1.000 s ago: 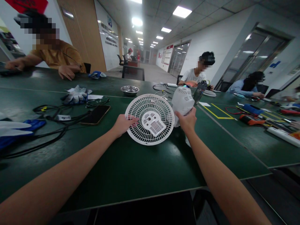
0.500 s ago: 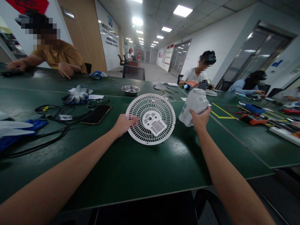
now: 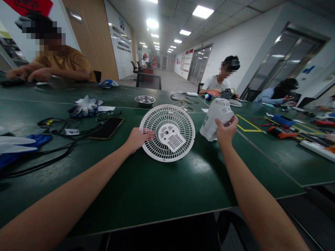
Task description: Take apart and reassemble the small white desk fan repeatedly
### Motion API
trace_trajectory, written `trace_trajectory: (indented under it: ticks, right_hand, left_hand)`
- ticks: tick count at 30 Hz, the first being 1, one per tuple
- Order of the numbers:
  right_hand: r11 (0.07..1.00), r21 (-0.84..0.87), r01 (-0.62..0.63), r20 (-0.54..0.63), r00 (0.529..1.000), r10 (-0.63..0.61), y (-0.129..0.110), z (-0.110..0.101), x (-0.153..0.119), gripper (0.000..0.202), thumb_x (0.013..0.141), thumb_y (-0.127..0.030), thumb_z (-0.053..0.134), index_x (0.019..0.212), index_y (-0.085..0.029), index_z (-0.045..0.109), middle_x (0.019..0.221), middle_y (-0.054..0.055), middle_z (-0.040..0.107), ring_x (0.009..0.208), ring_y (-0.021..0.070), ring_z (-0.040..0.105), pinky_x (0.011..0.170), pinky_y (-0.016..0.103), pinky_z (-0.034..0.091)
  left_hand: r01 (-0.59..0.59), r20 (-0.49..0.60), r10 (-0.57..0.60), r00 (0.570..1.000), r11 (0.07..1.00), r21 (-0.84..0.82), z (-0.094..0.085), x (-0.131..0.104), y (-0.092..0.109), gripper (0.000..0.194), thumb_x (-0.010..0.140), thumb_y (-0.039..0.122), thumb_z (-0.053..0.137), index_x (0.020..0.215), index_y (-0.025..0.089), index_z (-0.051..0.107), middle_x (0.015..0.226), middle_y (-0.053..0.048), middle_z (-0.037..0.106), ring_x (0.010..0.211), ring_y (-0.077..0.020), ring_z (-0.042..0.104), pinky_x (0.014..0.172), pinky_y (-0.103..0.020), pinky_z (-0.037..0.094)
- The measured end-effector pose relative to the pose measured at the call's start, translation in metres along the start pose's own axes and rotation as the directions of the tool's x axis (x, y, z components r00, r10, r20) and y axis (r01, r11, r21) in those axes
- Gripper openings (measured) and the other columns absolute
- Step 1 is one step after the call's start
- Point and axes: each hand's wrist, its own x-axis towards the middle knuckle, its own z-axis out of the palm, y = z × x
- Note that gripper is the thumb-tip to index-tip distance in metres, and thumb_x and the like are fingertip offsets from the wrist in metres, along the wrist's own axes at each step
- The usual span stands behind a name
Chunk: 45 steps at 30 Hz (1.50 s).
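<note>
A round white fan grille [image 3: 180, 122] is tilted up over the green table, its slotted centre plate facing me. My left hand [image 3: 136, 139] grips its left rim, thumb across the bars. To the right, my right hand [image 3: 226, 130] is closed round the lower side of a white plastic housing [image 3: 213, 120] with vent slots and a dark part on top. The housing leans, apart from the grille. Some of the right fingers are hidden behind it.
On the green table [image 3: 157, 195] lie a metal bowl [image 3: 144, 100], a phone [image 3: 107, 128], black cables [image 3: 60, 153], gloves [image 3: 85, 106] and orange-and-black tools [image 3: 282, 132] at the right. Several people sit across the table.
My right hand has shifted slightly on the housing, its thumb and fingers placed a little differently. The grille stays nearly still. The person at the left has brought their hands together.
</note>
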Motion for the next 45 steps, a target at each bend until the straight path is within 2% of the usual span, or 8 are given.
trace_trajectory:
  ticks: [10,15,19,22,26,32,38,45]
  right_hand:
    - [0.986,-0.121,0.114,-0.017,0.993,-0.117,-0.002,-0.003,0.000,0.072,0.073,-0.042,0.073,0.136,-0.021,0.047,0.131,0.013,0.058,0.119,0.0302,0.057,0.103,0.052,0.044]
    - [0.994,-0.039,0.104,-0.034,0.994,-0.105,-0.003,-0.002,0.001,0.073,0.073,-0.040,0.073,0.136,-0.019,0.044,0.132,0.014,0.057,0.116,0.0282,0.059,0.103,0.050,0.044]
    - [0.998,0.025,0.054,-0.051,0.997,-0.053,-0.004,-0.002,0.002,0.072,0.076,-0.043,0.070,0.136,-0.020,0.039,0.132,0.015,0.055,0.111,0.0276,0.060,0.093,0.048,0.050]
    - [0.996,0.034,0.078,-0.076,0.994,-0.076,-0.013,-0.003,0.000,0.074,0.076,-0.044,0.070,0.138,-0.023,0.035,0.134,0.015,0.052,0.116,0.0290,0.057,0.092,0.049,0.052]
    - [0.977,0.012,0.215,-0.087,0.973,-0.213,-0.037,-0.005,-0.008,0.078,0.073,-0.043,0.074,0.138,-0.022,0.036,0.135,0.016,0.052,0.125,0.0313,0.054,0.103,0.052,0.045]
    - [0.969,0.000,0.249,0.180,0.953,-0.245,-0.064,0.008,-0.041,0.079,0.066,-0.046,0.080,0.132,-0.019,0.047,0.125,0.015,0.060,0.110,0.0300,0.061,0.093,0.046,0.050]
    - [0.985,-0.108,0.132,0.481,0.874,-0.064,-0.052,0.032,-0.073,0.066,0.072,-0.055,0.071,0.122,-0.016,0.053,0.103,0.013,0.069,0.090,0.0269,0.064,0.087,0.043,0.052]
    - [0.949,-0.314,0.026,0.556,0.816,0.161,-0.034,0.036,-0.074,0.083,0.065,-0.062,0.074,0.128,-0.016,0.045,0.109,0.018,0.069,0.101,0.0341,0.067,0.091,0.049,0.051]
  left_hand:
    - [-0.020,0.013,0.020,1.000,1.000,-0.002,-0.003,0.003,-0.005,0.016,0.077,0.024,0.081,0.090,0.016,0.075,0.087,-0.009,0.077,0.077,-0.0219,0.073,0.078,-0.043,0.061]
    - [-0.018,0.015,0.018,1.000,1.000,0.009,-0.003,0.003,-0.005,0.019,0.077,0.026,0.081,0.092,0.016,0.075,0.089,-0.009,0.077,0.078,-0.0229,0.073,0.078,-0.043,0.061]
    - [-0.018,0.015,0.019,1.000,1.000,-0.020,-0.003,0.004,-0.007,0.020,0.075,0.025,0.082,0.092,0.017,0.075,0.092,-0.009,0.076,0.080,-0.0228,0.073,0.079,-0.043,0.061]
    - [-0.014,0.013,0.014,1.000,1.000,-0.027,-0.003,0.005,-0.008,0.019,0.075,0.024,0.082,0.091,0.017,0.075,0.092,-0.009,0.077,0.080,-0.0224,0.073,0.080,-0.043,0.061]
    - [-0.002,0.009,0.002,1.000,1.000,-0.015,-0.002,0.003,-0.004,0.017,0.076,0.023,0.080,0.090,0.016,0.075,0.089,-0.009,0.077,0.078,-0.0219,0.073,0.079,-0.043,0.061]
    - [0.000,0.017,-0.001,1.000,1.000,0.018,0.000,-0.004,0.005,0.012,0.079,0.021,0.078,0.089,0.015,0.075,0.087,-0.009,0.077,0.077,-0.0215,0.074,0.076,-0.040,0.061]
    - [0.024,0.013,-0.024,1.000,0.999,0.023,-0.001,0.000,0.003,0.013,0.079,0.021,0.078,0.091,0.017,0.075,0.089,-0.008,0.077,0.078,-0.0207,0.074,0.076,-0.039,0.061]
    - [-0.012,0.041,0.012,0.999,1.000,0.001,-0.003,0.002,-0.001,0.017,0.077,0.026,0.081,0.089,0.016,0.075,0.088,-0.009,0.077,0.078,-0.0231,0.073,0.078,-0.042,0.060]
